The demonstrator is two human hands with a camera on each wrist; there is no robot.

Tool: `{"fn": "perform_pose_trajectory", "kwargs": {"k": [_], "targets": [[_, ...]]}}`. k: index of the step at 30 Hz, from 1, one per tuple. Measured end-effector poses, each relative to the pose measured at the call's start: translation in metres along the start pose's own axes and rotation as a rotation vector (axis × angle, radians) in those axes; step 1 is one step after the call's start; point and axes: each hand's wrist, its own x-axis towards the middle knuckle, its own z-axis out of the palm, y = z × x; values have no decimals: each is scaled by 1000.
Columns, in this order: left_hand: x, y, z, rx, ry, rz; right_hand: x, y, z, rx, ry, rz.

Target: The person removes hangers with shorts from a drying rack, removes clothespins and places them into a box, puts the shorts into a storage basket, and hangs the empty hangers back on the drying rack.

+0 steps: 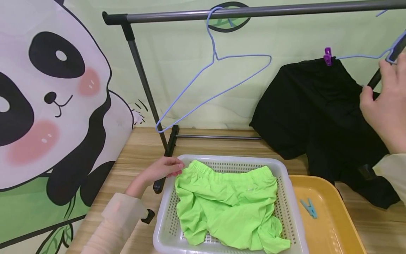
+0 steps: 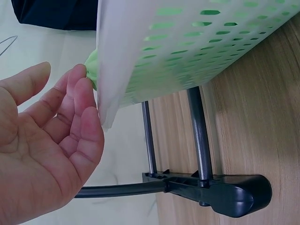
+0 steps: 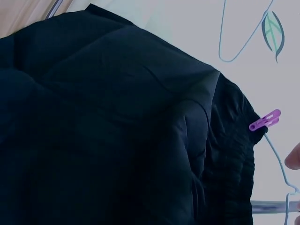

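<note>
Bright green shorts (image 1: 228, 197) with an elastic waistband lie in a white perforated basket (image 1: 293, 208). At the basket's back left corner is my left hand (image 1: 165, 168), fingers loosely bent, thumb apart. In the left wrist view its fingertips are right at the basket rim (image 2: 110, 70), beside a bit of green cloth. Upper right, my right hand (image 1: 391, 102) reaches towards a blue hanger (image 1: 364, 56), thumb and fingers spread. Black trousers (image 1: 304, 106) hang from that hanger, a purple clothespin (image 1: 327, 56) at the waistband. Only fingertips (image 3: 294, 158) show in the right wrist view.
A bare blue wire hanger (image 1: 214, 93) hangs on the dark rack rail (image 1: 177, 16). Right of the basket, a yellow tray (image 1: 330, 225) holds a blue clothespin (image 1: 309, 208). The rack's foot (image 1: 171, 141) stands behind the basket; a panda-print wall (image 1: 57, 98) is at left.
</note>
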Motion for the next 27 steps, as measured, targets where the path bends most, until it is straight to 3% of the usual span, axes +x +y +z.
{"fn": "perform_pose_trajectory", "kwargs": {"k": [10, 17, 22, 25, 27], "targets": [[0, 1, 0, -5, -6, 8, 6, 11, 2, 58, -91, 206], [2, 3, -1, -5, -4, 9, 13, 18, 9, 206, 98, 199], [3, 2, -1, -8, -9, 16, 19, 23, 17, 292, 254, 285], [3, 1, -1, -12, -13, 18, 23, 26, 17, 298, 256, 313], [4, 1, -1, -11, -12, 17, 26, 29, 17, 278, 248, 285]]}}
